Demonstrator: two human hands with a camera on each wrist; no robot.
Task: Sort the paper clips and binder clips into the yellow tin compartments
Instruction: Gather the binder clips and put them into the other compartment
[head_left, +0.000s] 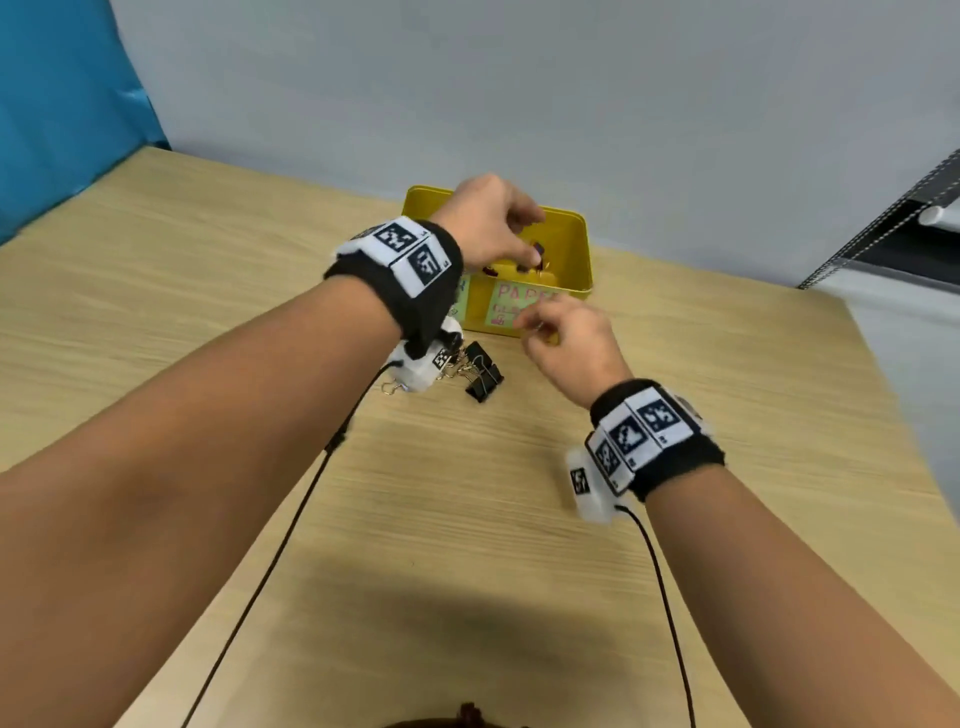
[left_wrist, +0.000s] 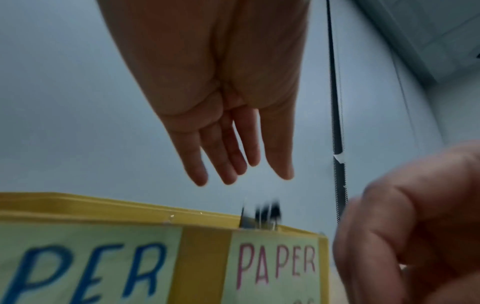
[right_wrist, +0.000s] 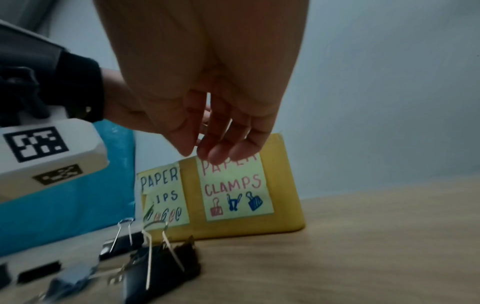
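The yellow tin (head_left: 574, 249) stands at the far side of the bench (head_left: 519, 519), its front wall carrying two notes: "PAPER CLAMPS" (right_wrist: 237, 189) on the right-hand compartment and a paper-clip note (right_wrist: 163, 197) on the left-hand one. The left hand (head_left: 488, 218) is over the right-hand compartment with fingers straight and spread, holding nothing; in the left wrist view a blurred dark binder clip (left_wrist: 262, 214) sits at the rim just below the fingertips — probably just released, and whether it clears the rim cannot be told. Risk one: a clip striking the rim or the divider may bounce into the wrong compartment or out onto the bench. The right hand (head_left: 566, 338) hovers just in front of the tin wall with fingers loosely curled; no object is visible in it. Remaining black binder clips (head_left: 480, 374) lie in a tangled cluster near the tin, under the left wrist. Risk two: interlocked wire handles — lifting one clip may drag a neighbour, which could drop mid-transfer. Risk three: the wrist cable (head_left: 291, 525) crossing the bench may sweep clips aside.
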